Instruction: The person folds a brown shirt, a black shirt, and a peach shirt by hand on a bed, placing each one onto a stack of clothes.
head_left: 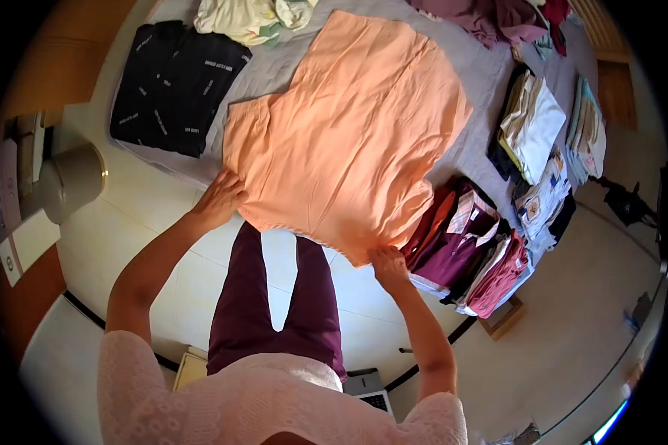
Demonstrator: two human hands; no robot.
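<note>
stands before the near edge of the bed (486, 78), with the orange garment (349, 133) spread across the middle of the bed, from the near edge toward the far edge, and with shallow creases over most of its surface. grips the near hem at its left end with the left hand (223, 199), with fingers closed on the cloth and fingertips partly hidden. grips the right end of the same hem with the right hand (388, 268), with fingers curled tight on bunched cloth. holds the hem between both hands at the near edge, above maroon trousers (274, 334) and pale floor tiles (163, 222). at the near left corner: black folded garment (178, 89) with white lettering, just beside the orange garment. farther along the left edge: pale yellow garment (237, 18), loosely heaped. at the near right corner: row of folded clothes (456, 248), mainly maroon and red, just beside the right hand. farther along the right edge: stack with white cloth on top (534, 126), then pale folded stack (588, 133). toward the far right corner: crumpled purple cloth (490, 22).
</note>
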